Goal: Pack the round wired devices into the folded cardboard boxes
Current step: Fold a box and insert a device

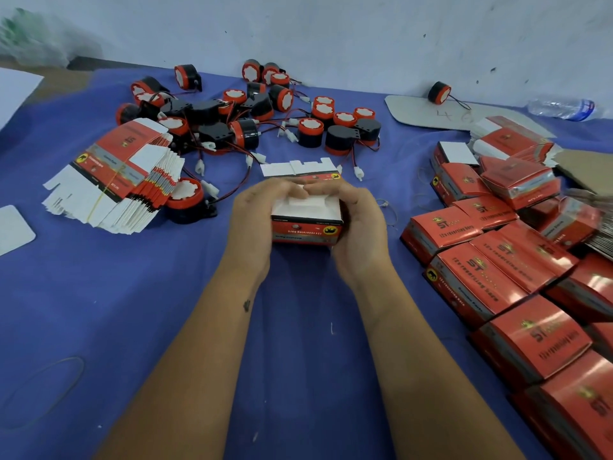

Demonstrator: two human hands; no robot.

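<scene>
Head view: a box is gripped at centre by the left hand and right hand, flaps being folded. Packed boxes are piled right; many devices and flat boxes are left unpacked far left.

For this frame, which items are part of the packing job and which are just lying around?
Part of the job:
box held in left hand and right hand
loose round devices
flat box stack
closed boxes

Lying about:
water bottle
rubber band
grey card
</scene>
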